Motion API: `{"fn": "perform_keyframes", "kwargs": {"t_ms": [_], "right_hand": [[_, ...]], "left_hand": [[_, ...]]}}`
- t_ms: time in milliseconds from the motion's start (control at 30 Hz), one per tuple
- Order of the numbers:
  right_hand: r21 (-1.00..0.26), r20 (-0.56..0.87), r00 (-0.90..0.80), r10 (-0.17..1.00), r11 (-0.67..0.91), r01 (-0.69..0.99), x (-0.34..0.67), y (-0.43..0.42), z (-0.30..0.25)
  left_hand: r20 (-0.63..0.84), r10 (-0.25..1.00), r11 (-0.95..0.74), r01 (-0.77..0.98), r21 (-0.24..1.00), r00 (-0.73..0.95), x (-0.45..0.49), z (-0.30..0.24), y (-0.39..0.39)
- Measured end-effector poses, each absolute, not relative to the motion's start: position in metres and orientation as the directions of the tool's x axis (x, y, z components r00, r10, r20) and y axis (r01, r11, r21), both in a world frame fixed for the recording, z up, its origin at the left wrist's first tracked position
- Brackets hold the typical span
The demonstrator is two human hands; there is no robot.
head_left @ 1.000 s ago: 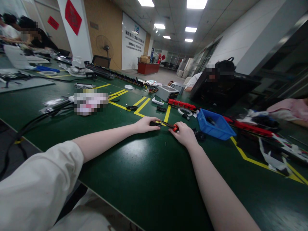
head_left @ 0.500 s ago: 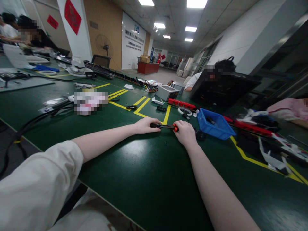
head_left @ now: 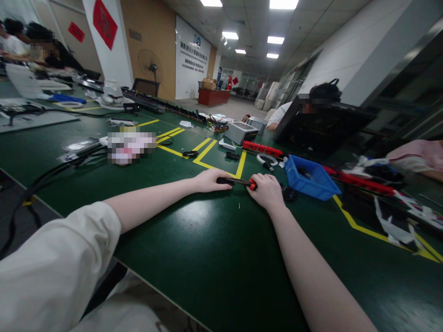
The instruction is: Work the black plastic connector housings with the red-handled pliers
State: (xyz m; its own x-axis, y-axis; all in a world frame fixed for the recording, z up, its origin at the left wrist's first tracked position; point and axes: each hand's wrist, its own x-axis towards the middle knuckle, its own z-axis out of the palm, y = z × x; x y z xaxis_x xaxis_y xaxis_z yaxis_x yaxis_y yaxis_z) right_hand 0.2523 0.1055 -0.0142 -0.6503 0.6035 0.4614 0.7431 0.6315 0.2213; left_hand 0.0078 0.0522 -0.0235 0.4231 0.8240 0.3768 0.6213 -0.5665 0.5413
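Note:
My left hand [head_left: 208, 180] is closed on a small black part [head_left: 224, 180], whose exact kind is too small to make out. My right hand [head_left: 269, 190] grips pliers [head_left: 252, 185] with orange-red handles. Their dark jaws point left and meet the black part between the two hands, just above the green table [head_left: 194, 258]. Part of the handles is hidden by my right fingers. A thin pale sliver [head_left: 239, 205] lies on the table in front of the hands. Beside my right hand sits a black coiled item [head_left: 289, 192].
A blue bin [head_left: 311, 182] with dark items stands right of my right hand. Beyond the hands lie black pieces [head_left: 232, 156], a white cable coil [head_left: 266, 160] and a grey metal box [head_left: 242, 133]. Black cables [head_left: 51, 173] run along the left. Other people sit across the table.
The pliers' jaws and the black part have shifted very slightly between my fingers. Both hands stay in nearly the same place.

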Motion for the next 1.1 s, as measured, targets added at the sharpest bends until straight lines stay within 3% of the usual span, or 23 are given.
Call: {"fn": "perform_keyframes", "kwargs": {"t_ms": [533,1100], "right_hand": [[0.179,0.346,-0.635,0.691,0.616,0.767,0.2486,0.1037,-0.0115],[0.158,0.467,-0.600,0.649,0.607,0.779,0.2511,0.1060,-0.0149]], "left_hand": [[0.366,0.826,-0.563,0.638,0.526,0.428,0.0091,-0.0205,0.0493],[0.391,0.823,-0.568,0.613,0.549,0.412,0.0089,-0.0241,0.0511]]}}
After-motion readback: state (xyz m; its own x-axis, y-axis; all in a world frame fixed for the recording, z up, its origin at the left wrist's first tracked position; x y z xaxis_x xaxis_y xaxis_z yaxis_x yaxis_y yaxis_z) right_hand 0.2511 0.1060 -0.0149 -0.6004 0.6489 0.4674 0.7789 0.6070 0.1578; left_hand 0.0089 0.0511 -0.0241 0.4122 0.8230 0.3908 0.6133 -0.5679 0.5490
